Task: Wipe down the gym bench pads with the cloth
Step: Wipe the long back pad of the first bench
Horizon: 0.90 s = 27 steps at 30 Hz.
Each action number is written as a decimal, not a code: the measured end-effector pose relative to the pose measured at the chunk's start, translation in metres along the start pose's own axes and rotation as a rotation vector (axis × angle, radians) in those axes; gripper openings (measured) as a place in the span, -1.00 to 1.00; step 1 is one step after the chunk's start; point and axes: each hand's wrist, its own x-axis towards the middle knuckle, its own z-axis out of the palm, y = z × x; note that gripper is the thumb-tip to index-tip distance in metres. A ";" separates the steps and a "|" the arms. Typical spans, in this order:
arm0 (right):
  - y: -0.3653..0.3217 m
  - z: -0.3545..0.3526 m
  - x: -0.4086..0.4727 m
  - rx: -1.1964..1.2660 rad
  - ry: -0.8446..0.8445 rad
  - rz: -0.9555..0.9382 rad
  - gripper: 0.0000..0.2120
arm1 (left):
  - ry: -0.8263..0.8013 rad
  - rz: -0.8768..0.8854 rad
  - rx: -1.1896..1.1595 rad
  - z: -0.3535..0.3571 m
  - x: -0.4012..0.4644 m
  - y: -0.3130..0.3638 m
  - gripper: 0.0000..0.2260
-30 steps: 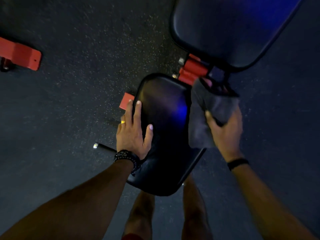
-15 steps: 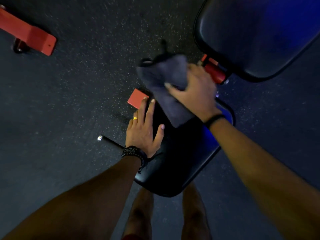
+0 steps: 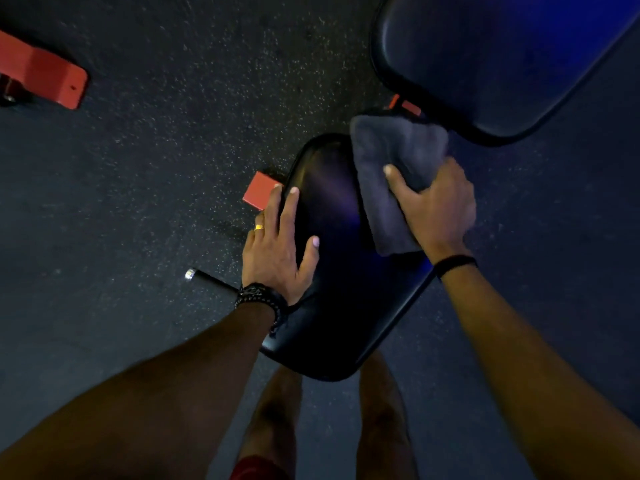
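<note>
1. Your right hand [image 3: 438, 206] has its thumb and fingers curled around a folded grey cloth [image 3: 388, 174], gripping it and pressing it onto the far right part of the seat pad [image 3: 332, 271].
2. Your left hand [image 3: 277, 247] lies flat with straight, slightly spread fingers on the left edge of the same seat pad, holding nothing; it wears a gold ring [image 3: 259, 227], and a dark beaded bracelet [image 3: 259, 296] sits on the wrist.
3. A thin black band [image 3: 455, 263] circles your right wrist.
4. The cloth covers the pad's far right corner and reaches toward the gap before the backrest pad [image 3: 502, 60], which fills the upper right.
5. Red frame parts [image 3: 403, 105] show in that gap, and a red block [image 3: 261, 194] sits just beside the seat pad's left edge, near your left fingertips.
6. A dark bar with a silvery end [image 3: 197, 277] sticks out to the left, below your left wrist.
7. A red bracket [image 3: 48, 77] lies on the speckled dark floor [image 3: 173, 150], well apart at the upper left.
8. Your bare legs [image 3: 273, 417] stand below the near end of the seat pad.
</note>
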 end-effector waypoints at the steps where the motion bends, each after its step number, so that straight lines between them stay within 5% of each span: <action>1: 0.013 -0.003 -0.016 0.006 0.085 0.082 -0.29 | -0.004 0.000 0.001 0.000 0.000 0.000 -0.36; 6: 0.026 0.013 -0.106 0.421 0.376 0.654 -0.12 | 0.021 0.005 0.004 0.000 -0.001 0.001 -0.37; 9: 0.005 0.012 -0.144 0.399 0.315 0.766 -0.18 | 0.003 -0.009 0.024 -0.005 0.002 0.005 -0.36; 16: 0.003 -0.108 -0.154 0.130 -0.400 0.499 -0.37 | -0.276 -0.060 0.299 -0.066 -0.010 0.036 -0.36; 19: -0.021 -0.167 -0.153 0.202 -0.350 0.439 -0.41 | -0.399 -0.026 0.291 -0.112 -0.031 0.068 -0.45; 27: -0.058 -0.294 -0.163 0.372 -0.145 0.262 -0.38 | -0.285 0.088 0.085 -0.203 -0.108 0.165 -0.46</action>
